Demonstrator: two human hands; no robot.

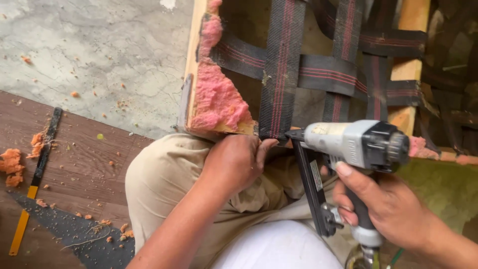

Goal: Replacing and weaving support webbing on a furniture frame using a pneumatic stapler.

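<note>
My left hand grips the lower end of a black webbing strap with red stripes, pulling it over the edge of a wooden furniture frame. Pink foam remnants cling to the frame's corner. My right hand holds a grey pneumatic staple gun by its handle. Its nose points left, close to the strap end beside my left fingers. More straps cross in a woven grid over the frame opening.
My knee in beige trousers rests under the frame. A long black and yellow tool lies on the brown wooden floor at left, among orange foam crumbs. Grey concrete floor lies beyond. Green fabric shows at right.
</note>
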